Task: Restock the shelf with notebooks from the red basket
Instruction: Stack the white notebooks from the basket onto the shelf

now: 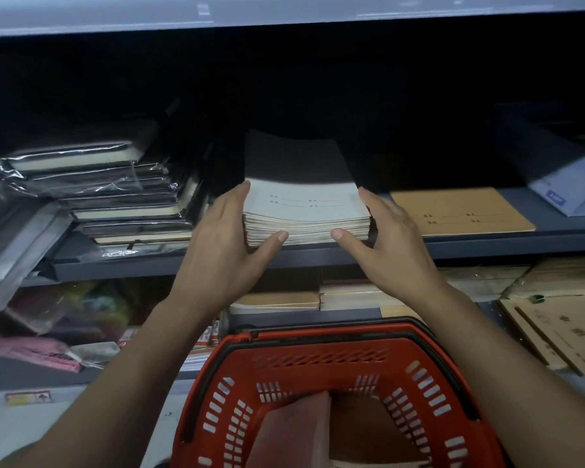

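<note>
A stack of pale grey notebooks (304, 214) lies on the grey shelf (318, 256), its front at the shelf's edge. My left hand (227, 238) presses flat against the stack's left side, thumb on the front edge. My right hand (390, 238) does the same on the right side. Both hands have straight fingers. Below, the red basket (318, 346) sits between my forearms, with a pinkish notebook pile (294, 430) leaning inside it.
A brown notebook (460, 211) lies on the shelf right of the stack. Wrapped dark notebooks (115, 190) are piled to the left. A blue-white pack (568, 187) sits far right. The lower shelf holds brown notebooks (277, 300) and tan booklets (561, 329).
</note>
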Tool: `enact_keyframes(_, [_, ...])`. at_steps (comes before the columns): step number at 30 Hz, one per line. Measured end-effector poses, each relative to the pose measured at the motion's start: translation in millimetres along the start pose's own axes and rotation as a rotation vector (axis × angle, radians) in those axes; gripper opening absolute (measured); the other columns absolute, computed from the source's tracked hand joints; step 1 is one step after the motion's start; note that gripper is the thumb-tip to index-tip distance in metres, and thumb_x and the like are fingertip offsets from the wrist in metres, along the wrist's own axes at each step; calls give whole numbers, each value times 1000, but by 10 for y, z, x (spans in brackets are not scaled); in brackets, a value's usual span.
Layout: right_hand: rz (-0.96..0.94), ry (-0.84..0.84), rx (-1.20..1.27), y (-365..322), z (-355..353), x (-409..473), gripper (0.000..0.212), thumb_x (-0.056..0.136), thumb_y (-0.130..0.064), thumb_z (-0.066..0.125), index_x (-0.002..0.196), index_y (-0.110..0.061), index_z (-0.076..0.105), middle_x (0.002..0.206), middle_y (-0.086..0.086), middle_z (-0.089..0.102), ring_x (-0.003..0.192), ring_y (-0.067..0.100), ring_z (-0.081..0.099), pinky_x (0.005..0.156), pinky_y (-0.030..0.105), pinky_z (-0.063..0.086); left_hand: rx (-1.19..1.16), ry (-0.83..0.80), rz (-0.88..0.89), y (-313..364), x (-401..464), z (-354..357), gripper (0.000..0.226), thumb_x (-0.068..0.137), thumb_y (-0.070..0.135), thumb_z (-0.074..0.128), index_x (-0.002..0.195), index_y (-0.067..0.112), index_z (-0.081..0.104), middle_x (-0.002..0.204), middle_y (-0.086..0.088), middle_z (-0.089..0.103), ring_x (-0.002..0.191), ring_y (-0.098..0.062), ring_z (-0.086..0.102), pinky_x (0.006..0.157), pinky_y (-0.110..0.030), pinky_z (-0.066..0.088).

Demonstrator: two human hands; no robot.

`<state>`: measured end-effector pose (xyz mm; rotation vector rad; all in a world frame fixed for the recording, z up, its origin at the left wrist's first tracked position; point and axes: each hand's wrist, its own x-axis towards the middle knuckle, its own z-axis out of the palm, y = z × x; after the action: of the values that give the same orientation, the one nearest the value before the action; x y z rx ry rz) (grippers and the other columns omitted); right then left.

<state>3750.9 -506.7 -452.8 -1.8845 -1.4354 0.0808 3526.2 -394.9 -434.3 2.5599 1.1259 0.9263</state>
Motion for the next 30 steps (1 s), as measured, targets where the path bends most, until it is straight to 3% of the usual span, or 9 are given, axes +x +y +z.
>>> enact_keyframes(4, [10, 23, -55, -18, -47, -151, 73, 97, -51, 63, 159, -27, 33, 156, -8, 42, 143, 11, 32, 109, 26, 25, -9, 2, 40, 26, -126, -76, 81, 90, 54, 65, 155, 19, 31, 148, 0, 48, 137, -15, 45, 111, -40, 43])
enact_keyframes(7, [-1, 30, -86, -7, -85, -263, 75, 97, -53, 62, 159, -24, 33, 158, -7, 40, 144, 12, 31, 112, 29, 29, -1, 23, 42, 63, -243, -137, 81, 90, 52, 67, 154, 18, 30, 150, -1, 45, 137, -15, 43, 111, -30, 38])
enact_keyframes(12, [-20, 22, -105, -15, -200, -549, 77, 97, -55, 60, 160, -24, 30, 162, -8, 35, 148, 11, 27, 115, 28, 25, 37, 20, 21, 139, -468, -226, 86, 90, 61, 60, 157, 18, 27, 155, -2, 40, 143, -17, 38, 115, -39, 38])
enact_keyframes(16, [-23, 4, -120, -26, -232, -733, 79, 97, -58, 56, 162, -23, 27, 165, -8, 30, 152, 11, 23, 120, 31, 25, 39, 13, 33, 171, -628, -273, 84, 90, 63, 58, 156, 21, 27, 154, 2, 39, 144, -14, 35, 116, -36, 36])
enact_keyframes(21, [-41, -1, -133, -79, -288, -915, 79, 98, -57, 57, 162, -22, 28, 165, -8, 29, 152, 9, 20, 116, 27, 21, 71, 0, 17, 225, -845, -349, 85, 91, 64, 57, 157, 21, 25, 160, 1, 34, 148, -14, 29, 116, -32, 29])
enact_keyframes(30, [-92, -56, -200, -104, -327, -1214, 77, 98, -58, 54, 162, -21, 30, 163, -7, 33, 149, 10, 25, 117, 29, 28, 73, -41, -11, 222, -1077, -404, 86, 90, 65, 55, 158, 23, 23, 159, 3, 35, 146, -14, 33, 114, -34, 34])
